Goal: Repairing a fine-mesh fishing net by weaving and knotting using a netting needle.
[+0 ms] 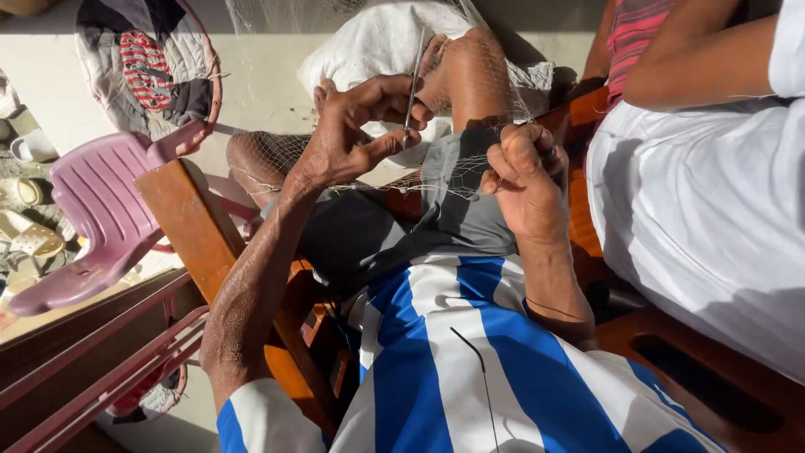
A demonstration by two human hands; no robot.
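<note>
A seated person in a blue-and-white striped shirt (470,369) and grey shorts (402,226) works on a fine pale fishing net (470,159) that drapes over the raised knees and runs up toward the white cloth bundle (377,42) on the pale floor beyond. The person sits on an orange-brown wooden bench (201,226); beside it, at the right of the view, a second person in a white garment (704,210) rests a bare forearm across the lap. A pink plastic chair (101,210) lies tipped at the left, near a patchwork cushion (147,67) with red stripes. The left hand (352,134) is partly curled, thumb and forefinger pinching a slim, pale netting needle (412,84) that stands nearly upright against the mesh, just before the far knee. The right hand (524,176) is closed into a loose fist over the near knee, gripping a gathered fold of the net, with a small dark object hidden between its fingers that cannot be made out.
</note>
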